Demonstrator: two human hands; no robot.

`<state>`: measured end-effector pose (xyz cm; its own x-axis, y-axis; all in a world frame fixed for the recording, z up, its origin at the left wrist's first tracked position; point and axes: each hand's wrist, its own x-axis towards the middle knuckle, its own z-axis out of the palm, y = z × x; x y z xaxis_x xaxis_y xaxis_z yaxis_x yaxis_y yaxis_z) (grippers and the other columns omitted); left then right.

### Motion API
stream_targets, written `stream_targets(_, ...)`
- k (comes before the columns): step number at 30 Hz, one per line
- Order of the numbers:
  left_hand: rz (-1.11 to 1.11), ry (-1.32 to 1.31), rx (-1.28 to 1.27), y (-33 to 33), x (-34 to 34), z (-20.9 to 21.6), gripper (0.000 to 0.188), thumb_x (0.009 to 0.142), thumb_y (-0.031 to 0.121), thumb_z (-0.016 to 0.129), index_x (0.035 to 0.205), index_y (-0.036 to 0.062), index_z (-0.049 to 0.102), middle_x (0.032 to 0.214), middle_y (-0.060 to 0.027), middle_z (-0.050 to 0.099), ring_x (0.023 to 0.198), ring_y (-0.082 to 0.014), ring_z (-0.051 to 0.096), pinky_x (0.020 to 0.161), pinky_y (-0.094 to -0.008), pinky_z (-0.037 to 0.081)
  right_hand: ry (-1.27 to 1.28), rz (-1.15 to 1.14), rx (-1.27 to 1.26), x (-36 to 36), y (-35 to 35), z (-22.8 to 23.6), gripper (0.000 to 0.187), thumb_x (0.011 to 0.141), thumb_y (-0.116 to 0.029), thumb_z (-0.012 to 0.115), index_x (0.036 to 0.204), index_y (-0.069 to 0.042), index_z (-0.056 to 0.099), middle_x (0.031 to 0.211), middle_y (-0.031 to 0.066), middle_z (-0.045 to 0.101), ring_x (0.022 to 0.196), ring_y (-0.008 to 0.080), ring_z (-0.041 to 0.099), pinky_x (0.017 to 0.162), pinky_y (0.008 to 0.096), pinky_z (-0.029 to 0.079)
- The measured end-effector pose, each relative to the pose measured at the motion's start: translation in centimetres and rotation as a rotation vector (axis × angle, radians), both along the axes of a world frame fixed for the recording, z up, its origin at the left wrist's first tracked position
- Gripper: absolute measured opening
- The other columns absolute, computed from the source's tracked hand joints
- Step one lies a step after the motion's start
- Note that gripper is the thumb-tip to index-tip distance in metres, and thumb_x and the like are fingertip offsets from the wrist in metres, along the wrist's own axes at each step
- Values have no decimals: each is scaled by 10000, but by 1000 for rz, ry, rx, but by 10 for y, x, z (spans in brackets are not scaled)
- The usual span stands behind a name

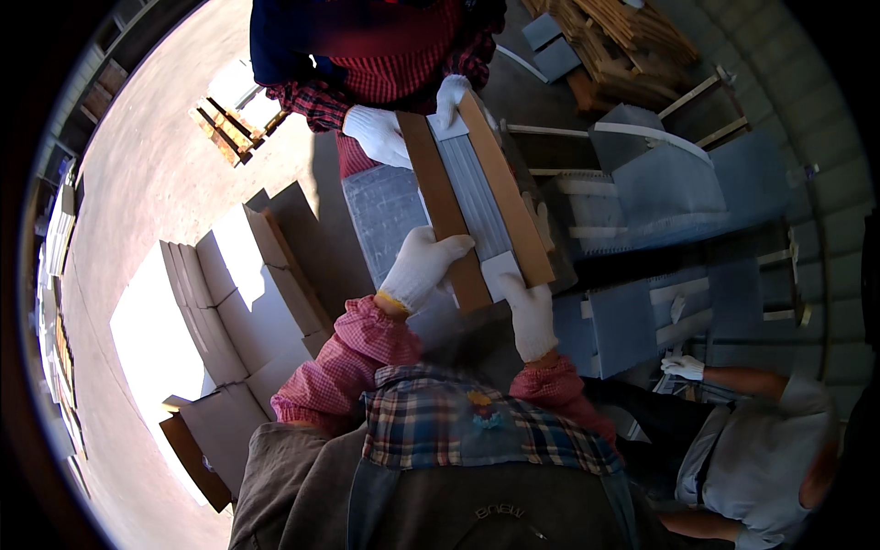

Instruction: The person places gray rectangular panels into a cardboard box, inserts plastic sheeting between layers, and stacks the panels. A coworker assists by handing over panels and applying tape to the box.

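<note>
A long cardboard box with its brown side flaps standing up lies between me and a co-worker. Inside it are long grey strips, with a white end piece at the near end and another white end piece at the far end. My left hand, in a white knit glove, is closed on the left flap, thumb over its edge. My gloved right hand grips the near end of the box, thumb against the near white piece; its other fingers are hidden.
Opposite, the co-worker's gloved hands hold the box's far end. Folded cardboard cartons stand at left. Grey sheets on racks are at right, wooden boards beyond. Another person works at lower right. A pallet lies on the floor.
</note>
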<state>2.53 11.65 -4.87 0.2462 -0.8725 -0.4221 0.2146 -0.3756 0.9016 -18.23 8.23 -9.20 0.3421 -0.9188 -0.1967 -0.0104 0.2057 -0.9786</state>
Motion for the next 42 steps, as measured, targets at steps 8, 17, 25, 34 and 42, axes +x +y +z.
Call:
stream_targets(8,-124,-940,-69,-9,-22,36,622,977,549,525,831,-19,731,759,-264,691,771,-444,709,739,-497,569,512,-17,-845,4,16,-3,548,913,-67,668,1451,-92,570,1509,223,508,1299,391,582,1044,401,497)
stream_targets(17,-101,-1057,-160,-4,-28,36,601,1004,571,504,805,42,710,710,-205,695,700,-398,713,651,-487,555,367,323,-660,-15,13,42,586,933,-167,666,1477,-2,522,1592,246,390,1480,380,392,1205,432,327)
stream_targets(25,3,-1413,-743,-5,-21,-6,256,911,363,696,837,120,660,714,-78,629,645,-311,642,626,-447,502,256,9,-554,10,33,15,569,980,-222,676,1462,11,482,1399,206,601,1203,269,626,992,351,495)
stream_targets(34,-425,-1291,-1256,-45,8,-5,196,889,288,677,823,105,689,829,-53,633,883,-269,604,921,-400,457,135,-153,-594,27,40,-11,404,1038,-88,554,1423,22,502,1283,204,650,1157,268,638,1016,362,483)
stream_targets(42,-595,-1202,-1153,-55,8,-4,286,867,308,659,706,76,700,776,-91,650,840,-289,616,867,-412,488,249,-211,-643,28,43,-6,343,1066,-58,498,1400,15,523,1276,213,665,1169,290,654,1032,372,480)
